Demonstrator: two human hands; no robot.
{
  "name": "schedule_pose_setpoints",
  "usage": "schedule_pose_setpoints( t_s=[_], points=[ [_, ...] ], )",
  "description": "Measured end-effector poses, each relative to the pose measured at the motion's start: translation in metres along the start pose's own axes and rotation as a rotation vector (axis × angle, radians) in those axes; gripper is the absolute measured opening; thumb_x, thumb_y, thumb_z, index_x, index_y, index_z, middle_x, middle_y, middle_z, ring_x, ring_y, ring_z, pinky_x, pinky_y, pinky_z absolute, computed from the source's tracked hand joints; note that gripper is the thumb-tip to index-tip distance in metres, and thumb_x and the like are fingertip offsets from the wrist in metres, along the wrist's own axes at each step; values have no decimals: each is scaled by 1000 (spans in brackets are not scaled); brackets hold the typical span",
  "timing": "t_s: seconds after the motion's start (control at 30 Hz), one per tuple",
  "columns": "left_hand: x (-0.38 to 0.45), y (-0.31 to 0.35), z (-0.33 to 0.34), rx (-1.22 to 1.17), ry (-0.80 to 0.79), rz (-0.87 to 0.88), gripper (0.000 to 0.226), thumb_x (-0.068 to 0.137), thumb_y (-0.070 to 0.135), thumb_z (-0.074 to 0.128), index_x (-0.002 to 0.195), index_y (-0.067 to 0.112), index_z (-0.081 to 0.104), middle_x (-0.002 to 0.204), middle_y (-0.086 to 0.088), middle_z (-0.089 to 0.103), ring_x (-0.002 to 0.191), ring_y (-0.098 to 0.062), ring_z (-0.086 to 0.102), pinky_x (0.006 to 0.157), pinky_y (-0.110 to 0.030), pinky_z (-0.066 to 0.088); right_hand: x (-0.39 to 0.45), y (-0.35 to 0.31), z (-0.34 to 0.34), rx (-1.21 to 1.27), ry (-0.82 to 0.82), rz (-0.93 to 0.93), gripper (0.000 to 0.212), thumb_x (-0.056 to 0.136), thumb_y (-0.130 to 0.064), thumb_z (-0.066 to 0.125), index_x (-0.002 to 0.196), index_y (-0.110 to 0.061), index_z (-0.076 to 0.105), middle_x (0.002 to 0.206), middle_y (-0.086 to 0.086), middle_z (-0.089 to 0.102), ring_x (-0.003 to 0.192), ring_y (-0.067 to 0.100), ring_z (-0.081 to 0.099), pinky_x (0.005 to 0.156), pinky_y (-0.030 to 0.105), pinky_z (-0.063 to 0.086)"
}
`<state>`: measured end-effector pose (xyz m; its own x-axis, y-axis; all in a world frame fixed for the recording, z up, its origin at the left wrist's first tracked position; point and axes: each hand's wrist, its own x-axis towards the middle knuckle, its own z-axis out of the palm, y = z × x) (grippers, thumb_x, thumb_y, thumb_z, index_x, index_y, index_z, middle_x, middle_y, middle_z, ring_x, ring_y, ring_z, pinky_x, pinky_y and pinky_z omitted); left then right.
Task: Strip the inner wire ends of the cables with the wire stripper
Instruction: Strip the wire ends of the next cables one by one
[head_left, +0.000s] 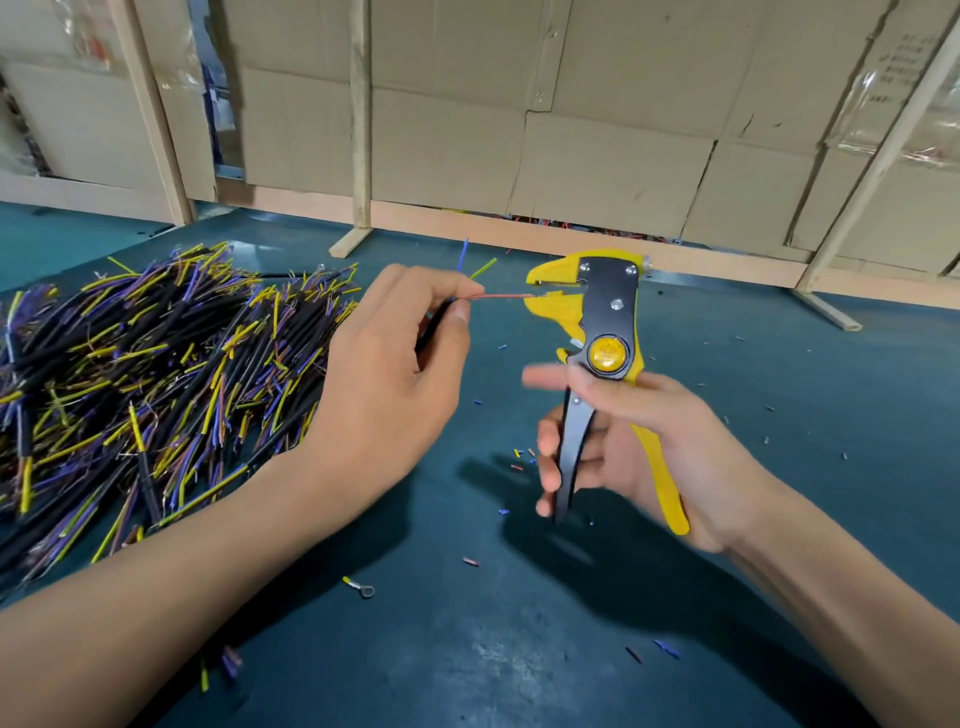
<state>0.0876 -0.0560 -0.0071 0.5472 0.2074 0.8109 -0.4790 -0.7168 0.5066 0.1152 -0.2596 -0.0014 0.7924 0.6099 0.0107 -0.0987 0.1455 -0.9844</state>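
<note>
- left hand (384, 364) is pinching a black cable (434, 323) between thumb and forefinger; its red inner wire (504, 296) sticks out to the right, with a blue and a yellow-green wire poking up behind the fingertips
- tip of that red wire sits right in the mouth of the wire stripper (605, 332), between the yellow jaws; jaws look slightly parted, can't tell if they're actually biting the wire
- right hand (639, 447) is wrapped around the stripper's handles, fingers curled over the dark handle and the yellow one lying against the palm; forefinger is stretched out and blurry near the yellow pivot button
- big pile of cables (150, 374) lies on the left side of the teal table (467, 649), black jackets with yellow, blue and brownish ends sticking out everywhere
- little insulation scraps (522, 460) are scattered on the table under the hands; a ring terminal (361, 587) lies closer to the camera
- cardboard panels (597, 130) in wooden frames stand along the back
</note>
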Motion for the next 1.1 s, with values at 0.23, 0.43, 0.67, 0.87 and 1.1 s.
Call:
schedule_pose_setpoints(
  t_s=[0.23, 0.43, 0.67, 0.87, 1.1],
  points=[
    [0, 0, -2, 7, -10, 66, 16, 99, 8, 58, 109, 11, 69, 88, 2, 57, 81, 0, 51, 75, -12, 38, -3, 4, -2, -129, -110, -40, 10, 87, -14, 69, 86, -4, 68, 89, 31, 68, 71, 40, 64, 68, 52, 56],
    [0, 2, -3, 6, -25, 84, 16, 99, 7, 59, 109, 10, 70, 87, 6, 54, 80, 4, 49, 74, -10, 35, 0, 9, -7, -160, -166, -106, 15, 83, -15, 70, 83, -2, 63, 75, 22, 60, 66, 38, 61, 68, 55, 55],
    [-2, 8, -2, -14, -14, 124, 18, 100, 7, 58, 111, 13, 71, 85, 10, 50, 79, 4, 48, 74, -10, 35, 1, 11, -8, -118, -164, -104, 10, 86, -5, 67, 82, 1, 60, 71, 21, 57, 63, 35, 56, 75, 57, 56],
    [-2, 10, -3, -18, -19, 122, 18, 100, 7, 58, 112, 11, 71, 84, 16, 46, 77, 4, 47, 73, -10, 35, 2, 11, -5, -140, -166, -115, 8, 85, -3, 65, 78, -3, 61, 68, 22, 56, 61, 37, 55, 66, 52, 53],
    [-2, 10, -3, -25, -21, 117, 19, 100, 7, 58, 113, 12, 71, 85, 6, 51, 76, 0, 48, 72, -11, 36, 3, 13, -3, -102, -167, -112, 8, 80, -6, 67, 75, -5, 60, 65, 20, 53, 56, 34, 52, 61, 50, 52]
  ],
)
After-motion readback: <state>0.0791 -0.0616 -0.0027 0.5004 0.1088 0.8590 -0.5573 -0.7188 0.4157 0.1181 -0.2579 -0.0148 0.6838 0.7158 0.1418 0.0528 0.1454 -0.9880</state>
